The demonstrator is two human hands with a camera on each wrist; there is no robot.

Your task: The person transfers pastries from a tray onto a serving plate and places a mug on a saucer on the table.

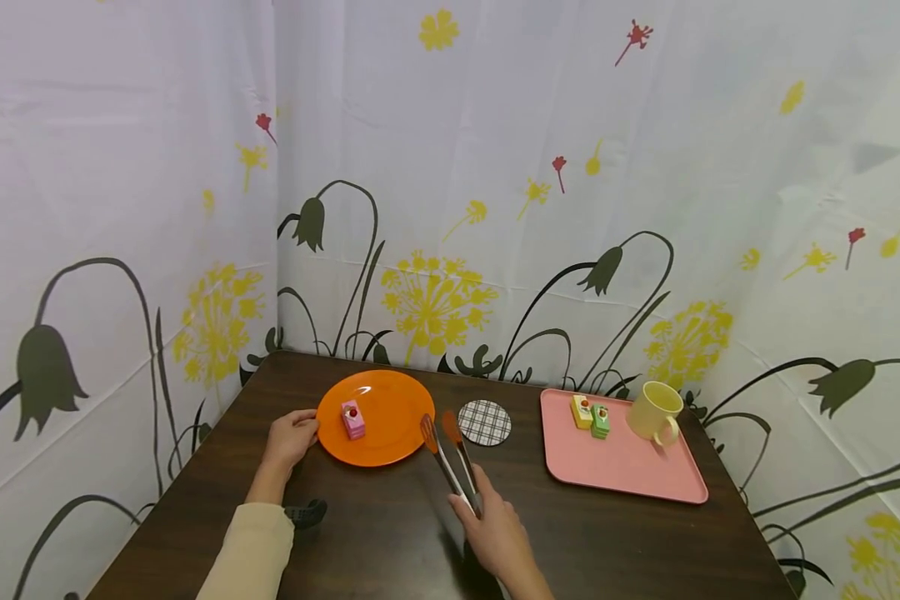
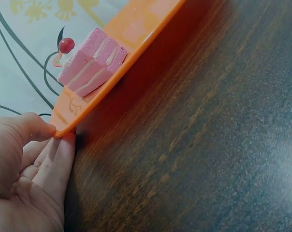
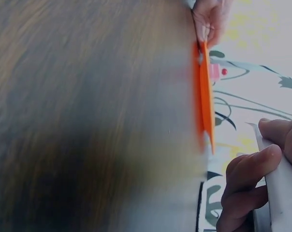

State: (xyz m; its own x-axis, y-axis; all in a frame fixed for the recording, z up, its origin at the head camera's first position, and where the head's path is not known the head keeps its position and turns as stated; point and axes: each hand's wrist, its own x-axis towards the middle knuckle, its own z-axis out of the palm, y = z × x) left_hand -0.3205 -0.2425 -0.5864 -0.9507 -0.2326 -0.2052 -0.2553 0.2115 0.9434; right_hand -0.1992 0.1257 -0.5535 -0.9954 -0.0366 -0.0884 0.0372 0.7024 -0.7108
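My left hand (image 1: 294,437) pinches the left rim of an orange plate (image 1: 396,417), thumb on top and fingers beneath, as the left wrist view shows. On the plate's left part sits a pink toy cake slice (image 1: 353,420) topped with a red cherry; the same cake (image 2: 93,63) shows large in the left wrist view. My right hand (image 1: 497,533) grips a pair of tongs (image 1: 457,467) with brownish-orange tips, which are spread apart near the plate's right edge. In the right wrist view the right hand (image 3: 252,179) holds the pale tongs handle (image 3: 281,198).
Right of the tongs lies a round checked coaster (image 1: 484,422). Farther right, a pink tray (image 1: 615,467) bears a yellow cake (image 1: 581,412), a green cake (image 1: 600,422) and a yellow mug (image 1: 656,412). A patterned curtain (image 1: 450,183) closes off the dark wooden table's (image 1: 390,533) back and sides.
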